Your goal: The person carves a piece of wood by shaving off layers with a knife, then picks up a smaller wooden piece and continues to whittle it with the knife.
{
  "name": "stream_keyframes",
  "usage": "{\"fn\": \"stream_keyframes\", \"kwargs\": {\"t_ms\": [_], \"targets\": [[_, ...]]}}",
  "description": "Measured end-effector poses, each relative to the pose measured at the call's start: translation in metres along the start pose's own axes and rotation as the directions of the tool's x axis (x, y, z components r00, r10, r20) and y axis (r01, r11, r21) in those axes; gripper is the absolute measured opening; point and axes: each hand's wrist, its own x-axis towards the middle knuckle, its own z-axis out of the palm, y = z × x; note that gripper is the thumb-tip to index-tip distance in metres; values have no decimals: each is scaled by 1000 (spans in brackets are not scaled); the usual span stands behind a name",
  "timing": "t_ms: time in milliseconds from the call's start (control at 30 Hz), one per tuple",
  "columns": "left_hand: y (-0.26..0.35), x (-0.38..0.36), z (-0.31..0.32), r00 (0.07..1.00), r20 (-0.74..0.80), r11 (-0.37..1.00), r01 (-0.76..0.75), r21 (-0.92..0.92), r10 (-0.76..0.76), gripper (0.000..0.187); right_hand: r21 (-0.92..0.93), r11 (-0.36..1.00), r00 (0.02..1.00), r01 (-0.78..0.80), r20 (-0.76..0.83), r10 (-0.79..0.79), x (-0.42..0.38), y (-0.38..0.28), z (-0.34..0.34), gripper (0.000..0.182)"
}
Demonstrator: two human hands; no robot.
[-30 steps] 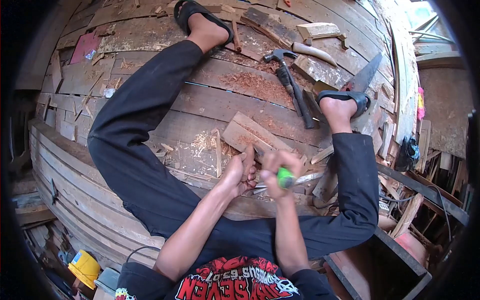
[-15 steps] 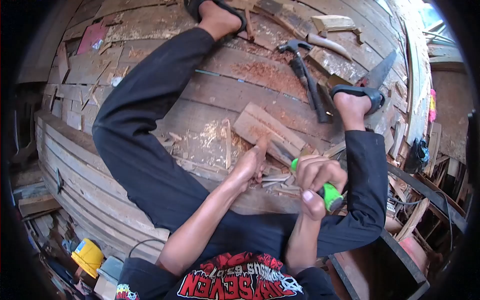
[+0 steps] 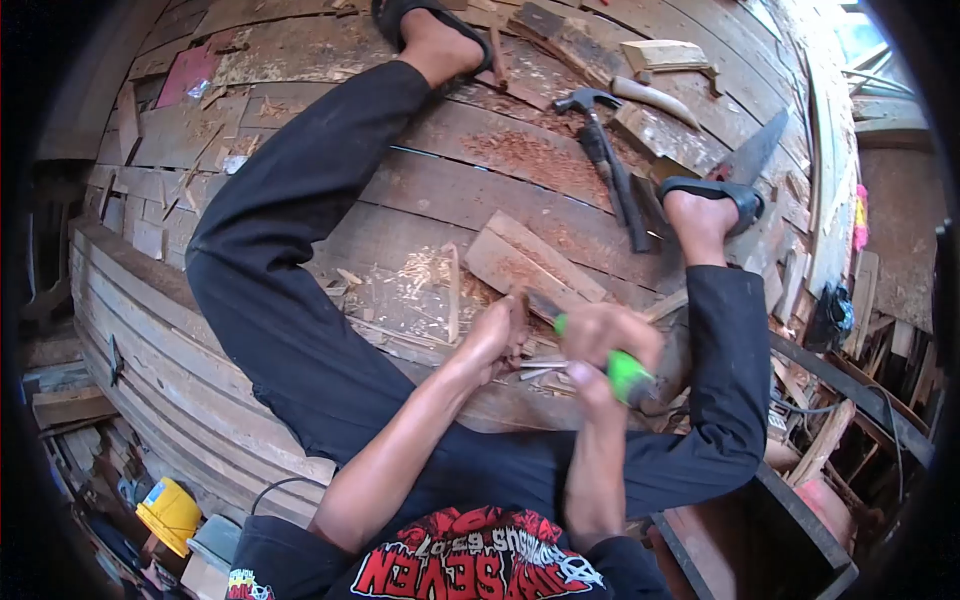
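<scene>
My right hand [image 3: 612,335], blurred by motion, is wrapped round the green and black handle of a chisel [image 3: 629,376]. Its dark blade points up and left, with the tip close to the fingers of my left hand [image 3: 494,335]. Those fingers are curled and pressed together low over the floor; whatever they hold is hidden. Just beyond both hands lies a flat wooden board [image 3: 520,258]. Thin wood offcuts [image 3: 545,368] lie between my hands, beneath the chisel.
A claw hammer [image 3: 610,165] lies ahead on the plank floor [image 3: 430,190], near a handsaw [image 3: 755,150] and a curved wooden handle [image 3: 655,102]. Shavings [image 3: 425,280] are scattered about. My legs bend out on both sides. A yellow bucket [image 3: 168,512] stands at lower left.
My right hand has moved left with the chisel, bringing the blade up against my left hand's fingertips. My left hand stays nearly in place.
</scene>
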Motion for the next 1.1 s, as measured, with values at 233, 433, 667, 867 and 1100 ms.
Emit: {"fn": "stream_keyframes", "kwargs": {"t_ms": [233, 433, 667, 867, 1100], "targets": [[-14, 19, -6, 999, -30, 998, 17, -66, -19, 56, -8, 999, 999, -39, -22, 39, -5, 5, -3, 34], [-26, 30, -11, 994, 36, 994, -103, -28, 104, 43, -450, 890, 989, -77, 77, 125, -11, 18, -5, 35], [-9, 19, -11, 998, -13, 997, 60, -54, -61, 32, 20, 992, 992, 126, 3, -126, 20, -41, -7, 27], [-10, 17, -12, 996, -16, 996, 89, -31, -90, 40, 166, 963, 972, 212, 66, -225, 32, -85, -13, 25], [-6, 15, -5, 997, -51, 998, 63, -8, -64, 41, 84, 987, 989, 135, 47, -139, 25, -51, -8, 29]]}}
